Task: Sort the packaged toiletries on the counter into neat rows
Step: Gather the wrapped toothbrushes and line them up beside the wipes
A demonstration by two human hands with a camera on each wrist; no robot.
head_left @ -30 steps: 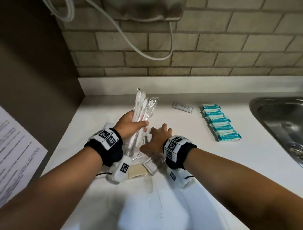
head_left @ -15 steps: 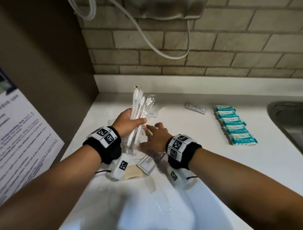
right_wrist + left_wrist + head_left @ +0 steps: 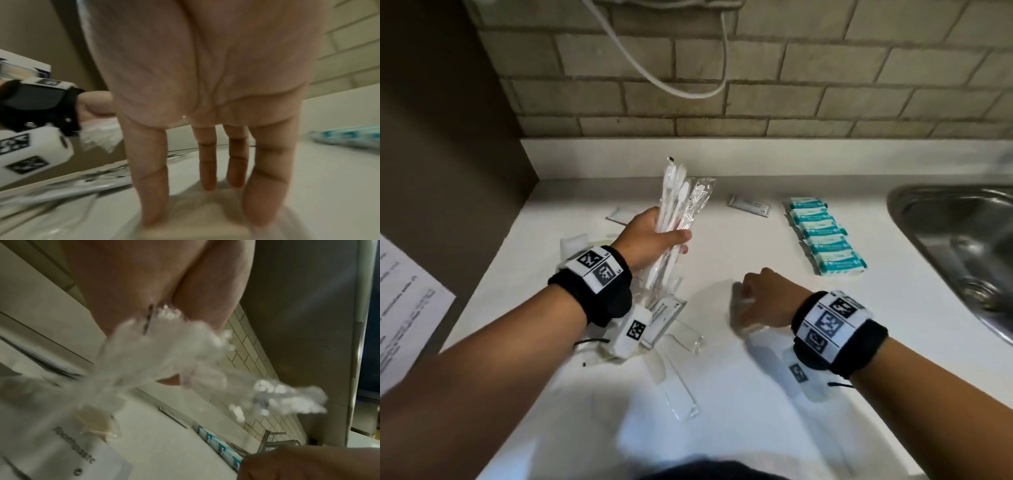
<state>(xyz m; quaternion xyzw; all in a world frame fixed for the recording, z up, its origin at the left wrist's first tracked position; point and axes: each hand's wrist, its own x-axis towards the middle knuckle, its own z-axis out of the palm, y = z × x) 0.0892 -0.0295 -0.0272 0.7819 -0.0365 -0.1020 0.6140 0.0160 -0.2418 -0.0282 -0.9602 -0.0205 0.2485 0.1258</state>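
Note:
My left hand (image 3: 664, 240) grips a bundle of clear-wrapped white toothbrushes (image 3: 678, 195) upright above the counter's left side; the left wrist view shows the blurred bundle (image 3: 164, 353) in the palm. My right hand (image 3: 760, 298) is lower, at mid-counter, knuckles up. In the right wrist view its fingers (image 3: 205, 170) point down and hold a beige packet in clear wrap (image 3: 195, 216) on the counter; the thumb is hidden. A neat row of blue-and-white packets (image 3: 825, 236) lies at the back right.
Loose packets lie under my left wrist: a labelled one (image 3: 667, 311), a long clear one (image 3: 678, 387), a toothpaste packet (image 3: 82, 443) and another beige one (image 3: 96, 420). A sachet (image 3: 750, 205) lies near the wall. A steel sink (image 3: 945, 246) is at right. A paper sheet (image 3: 404, 308) hangs left.
My right hand has left the pile beside the left hand and moved right and nearer, holding a packet. The left hand still grips the toothbrushes, raised a little.

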